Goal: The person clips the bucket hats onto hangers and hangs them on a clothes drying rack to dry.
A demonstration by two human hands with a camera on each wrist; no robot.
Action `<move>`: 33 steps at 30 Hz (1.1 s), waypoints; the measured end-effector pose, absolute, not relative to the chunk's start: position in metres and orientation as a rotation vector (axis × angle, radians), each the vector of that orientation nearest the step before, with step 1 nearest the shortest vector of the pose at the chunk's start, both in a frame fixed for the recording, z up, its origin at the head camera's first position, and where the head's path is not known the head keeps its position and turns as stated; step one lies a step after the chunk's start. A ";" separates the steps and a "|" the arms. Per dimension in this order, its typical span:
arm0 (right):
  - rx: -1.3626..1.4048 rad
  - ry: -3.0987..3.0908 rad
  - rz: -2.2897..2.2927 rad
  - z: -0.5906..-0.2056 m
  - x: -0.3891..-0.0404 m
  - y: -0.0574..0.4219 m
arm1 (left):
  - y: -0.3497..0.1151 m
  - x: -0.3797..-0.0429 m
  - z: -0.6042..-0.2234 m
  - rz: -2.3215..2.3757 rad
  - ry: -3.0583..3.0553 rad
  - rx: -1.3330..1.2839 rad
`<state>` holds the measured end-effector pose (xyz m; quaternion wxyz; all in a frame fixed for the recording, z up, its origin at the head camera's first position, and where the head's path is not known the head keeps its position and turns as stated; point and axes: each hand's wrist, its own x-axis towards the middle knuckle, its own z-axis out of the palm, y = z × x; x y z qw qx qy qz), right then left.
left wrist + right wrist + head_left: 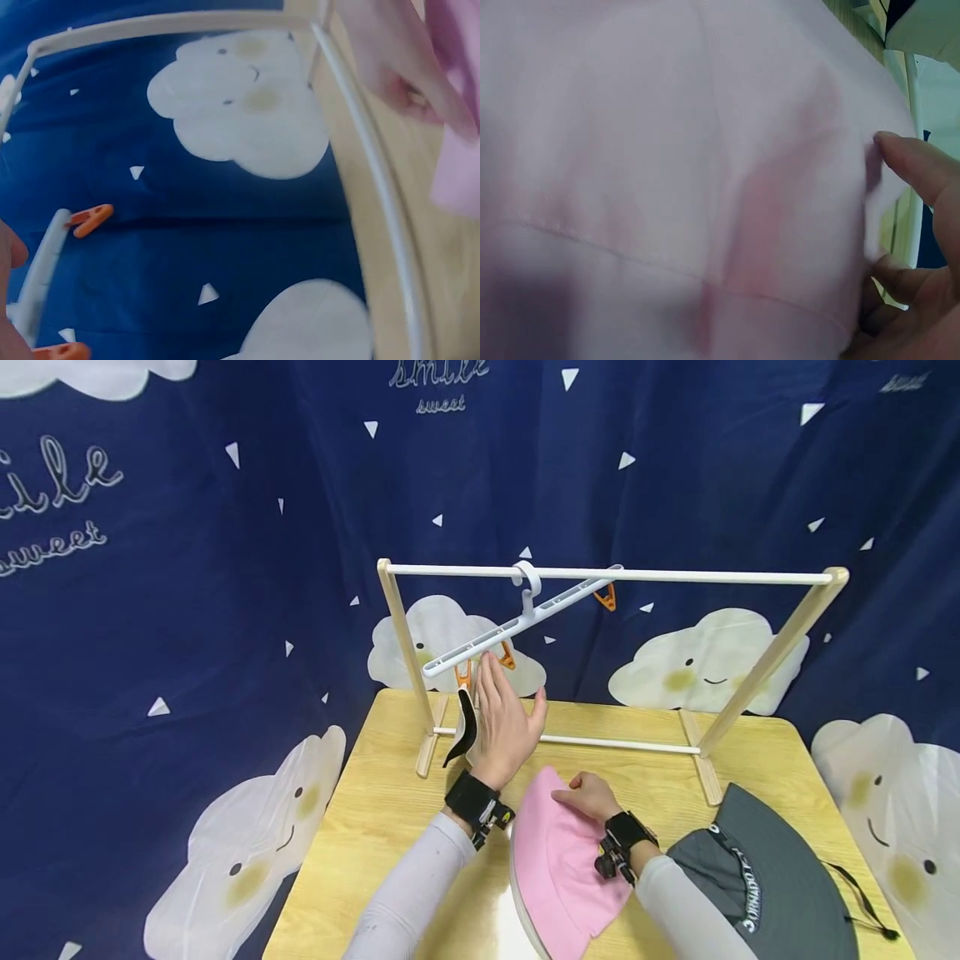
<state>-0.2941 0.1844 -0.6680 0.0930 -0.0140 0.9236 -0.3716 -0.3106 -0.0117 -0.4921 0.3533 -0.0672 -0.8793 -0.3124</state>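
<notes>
In the head view my left hand (510, 722) is raised, fingers straight, below the near end of a white clip hanger (517, 625). Beside it a black-and-white item (465, 727) hangs from an orange clip (462, 675); the hand hides part of it, and I cannot tell whether they touch. Another orange clip (507, 655) sits by the fingertips. My right hand (592, 795) pinches the edge of a pink bucket hat (558, 868) low over the table. In the right wrist view the hat's pink cloth (660, 150) fills most of the picture, with thumb and fingers at its edge.
The hanger hooks over the white top bar (675, 576) of a wooden-legged rack. A dark grey bucket hat (780, 868) with a black cord lies at the right of the wooden table (360, 827). Behind hangs a blue curtain (480, 485) with clouds.
</notes>
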 end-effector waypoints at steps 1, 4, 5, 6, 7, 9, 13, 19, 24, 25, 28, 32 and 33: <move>-0.057 2.746 -1.089 -0.669 -0.294 0.184 | -0.009 -0.313 -0.492 -0.878 -2.314 -0.120; -0.078 2.731 -1.106 -0.671 -0.295 0.185 | -0.003 -0.325 -0.491 -1.110 -2.349 0.044; -0.080 2.724 -1.120 -0.671 -0.296 0.186 | -0.001 -0.330 -0.490 -1.185 -2.345 0.091; -0.088 2.717 -1.139 -0.671 -0.297 0.186 | 0.000 -0.336 -0.489 -1.254 -2.336 0.130; -0.095 2.712 -1.163 -0.670 -0.298 0.187 | 0.003 -0.341 -0.488 -1.326 -2.315 0.159; -0.105 2.712 -1.215 -0.668 -0.299 0.187 | 0.006 -0.352 -0.485 -1.462 -2.252 0.188; -0.169 2.760 -1.290 -0.664 -0.297 0.185 | 0.009 -0.367 -0.481 -1.652 -2.103 0.206; -0.226 2.743 -1.339 -0.653 -0.281 0.171 | 0.003 -0.374 -0.474 -1.709 -2.021 0.281; -0.183 2.730 -1.375 -0.639 -0.269 0.165 | -0.005 -0.378 -0.468 -1.671 -2.063 0.326; -0.180 2.750 -1.370 -0.636 -0.268 0.165 | -0.006 -0.379 -0.467 -1.651 -2.078 0.334; -0.194 2.806 -1.367 -0.625 -0.267 0.164 | -0.011 -0.381 -0.464 -1.604 -2.094 0.363; -0.208 2.904 -1.370 -0.610 -0.265 0.162 | -0.017 -0.379 -0.458 -1.573 -2.151 0.371; -0.216 2.930 -1.364 -0.606 -0.264 0.161 | -0.019 -0.379 -0.457 -1.565 -2.185 0.366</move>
